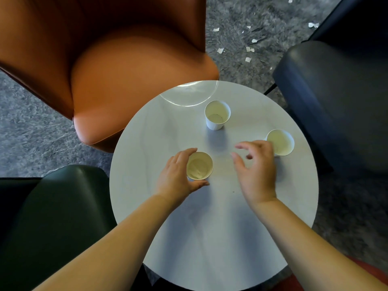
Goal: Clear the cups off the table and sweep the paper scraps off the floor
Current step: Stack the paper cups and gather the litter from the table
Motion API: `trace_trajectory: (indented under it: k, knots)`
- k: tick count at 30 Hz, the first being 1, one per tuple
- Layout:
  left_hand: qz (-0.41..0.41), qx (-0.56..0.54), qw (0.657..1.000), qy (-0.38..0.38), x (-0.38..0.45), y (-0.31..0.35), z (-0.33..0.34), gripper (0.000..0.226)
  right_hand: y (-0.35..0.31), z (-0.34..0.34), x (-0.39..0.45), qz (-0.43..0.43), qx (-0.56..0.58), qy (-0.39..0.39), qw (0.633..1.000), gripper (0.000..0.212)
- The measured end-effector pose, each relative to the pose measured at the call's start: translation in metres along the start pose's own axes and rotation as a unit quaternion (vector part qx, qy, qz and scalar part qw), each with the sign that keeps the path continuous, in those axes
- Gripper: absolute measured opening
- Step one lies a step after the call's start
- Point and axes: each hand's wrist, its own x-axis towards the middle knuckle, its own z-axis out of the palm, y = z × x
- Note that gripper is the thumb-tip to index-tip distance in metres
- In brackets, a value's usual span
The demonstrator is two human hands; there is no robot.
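Observation:
Three white paper cups stand upright on a round white table [210, 238]. My left hand [178, 177] curls its fingers and thumb round the near cup [199, 165]. My right hand [255, 171] hovers over the table with loosely bent fingers and holds nothing; the right cup [281, 142] stands just behind it. The far cup [217, 115] stands alone toward the back. White paper scraps [248, 49] lie scattered on the grey carpet beyond the table.
An orange armchair [105, 70] stands at the back left. A dark blue chair [340, 97] is at the right, a dark green one [52, 217] at the near left. Grey carpet [31, 133] lies between them.

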Motion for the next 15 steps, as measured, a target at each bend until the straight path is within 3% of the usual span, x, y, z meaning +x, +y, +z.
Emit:
trace_trajectory:
  k: [2,7,11,15]
  knots:
    - [-0.004,0.003,1.0,0.001,0.002,0.002,-0.002,0.09,0.016,-0.015,0.008,0.023,-0.088,0.068,0.994,0.029]
    - [-0.01,0.001,1.0,0.012,0.006,0.002,-0.003,0.091,0.05,-0.025,0.02,0.092,-0.212,0.037,0.972,0.027]
    - [-0.014,0.002,1.0,0.014,0.009,0.0,-0.004,0.091,0.062,-0.024,0.024,0.109,-0.196,0.013,0.974,0.009]
    - [-0.019,0.0,1.0,0.016,0.011,-0.003,-0.007,0.09,0.049,-0.017,0.028,0.031,-0.093,0.03,0.995,0.007]
